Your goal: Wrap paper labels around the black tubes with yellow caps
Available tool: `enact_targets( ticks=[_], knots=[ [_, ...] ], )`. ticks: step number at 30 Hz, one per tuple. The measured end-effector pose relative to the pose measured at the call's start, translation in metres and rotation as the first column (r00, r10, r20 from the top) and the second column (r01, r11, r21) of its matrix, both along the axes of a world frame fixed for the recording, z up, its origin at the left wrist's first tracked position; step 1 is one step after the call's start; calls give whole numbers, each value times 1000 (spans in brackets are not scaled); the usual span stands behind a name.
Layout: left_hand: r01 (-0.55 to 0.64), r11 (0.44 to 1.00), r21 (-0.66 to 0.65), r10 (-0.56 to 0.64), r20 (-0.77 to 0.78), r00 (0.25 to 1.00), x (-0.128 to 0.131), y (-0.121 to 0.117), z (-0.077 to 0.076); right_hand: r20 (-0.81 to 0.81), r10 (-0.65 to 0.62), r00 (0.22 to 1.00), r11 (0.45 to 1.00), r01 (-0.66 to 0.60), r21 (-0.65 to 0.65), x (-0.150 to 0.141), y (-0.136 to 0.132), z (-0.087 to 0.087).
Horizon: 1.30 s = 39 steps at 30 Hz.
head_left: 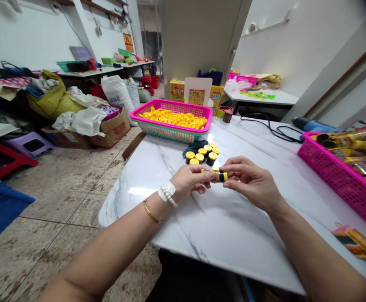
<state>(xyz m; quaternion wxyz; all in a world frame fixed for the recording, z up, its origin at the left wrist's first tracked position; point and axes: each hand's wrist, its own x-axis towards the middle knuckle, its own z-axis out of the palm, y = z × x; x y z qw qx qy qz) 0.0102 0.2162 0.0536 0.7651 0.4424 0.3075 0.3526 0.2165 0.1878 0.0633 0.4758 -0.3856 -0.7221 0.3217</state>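
My left hand point(193, 181), with a pearl bracelet and a gold bangle at the wrist, pinches a small yellow tube point(214, 175) with a black band near its right end. At that end, the thumb and fingers of my right hand point(252, 181) close around the banded tip. The tube lies sideways above the white marbled table point(220, 226). Just beyond my hands stand several black pots with yellow lids point(199, 157), grouped beside a dark cloth-like bundle point(195, 147).
A pink-rimmed basket point(170, 135) of yellow plastic pieces sits at the table's far left. On the right, another pink basket point(336, 180) holds yellow tubes. A yellow-orange pack point(354, 242) lies near the right edge. A black cable point(272, 127) and a red object point(227, 114) lie behind.
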Motion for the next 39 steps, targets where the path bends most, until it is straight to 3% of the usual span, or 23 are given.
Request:
enact_targets(
  ticks=[4,8,12,22,28,33,39],
  knots=[
    [-4,1000,10,4,0,1000,3,0,-3,159,-79,984,983,50,177,-10,-3,-4],
    [40,999,-29,-39,25,999,1,-1,-1,138,-117,984,976,87,202,-14,-5,-9],
    [10,997,-76,-13,-32,999,-1,1,1,229,-144,963,954,74,291,-12,-2,-12],
    [44,999,15,-42,-84,996,1,0,2,146,-169,975,963,132,233,-20,-5,-19],
    [-211,977,6,208,-205,956,1,4,2,132,-230,964,935,181,305,-10,-1,-21],
    [-143,988,64,153,-182,971,-3,7,1,217,-242,946,902,136,410,-9,-1,-17],
    [-51,999,7,52,-165,985,-5,6,3,224,-222,949,922,130,364,-12,-2,-16]
  ],
)
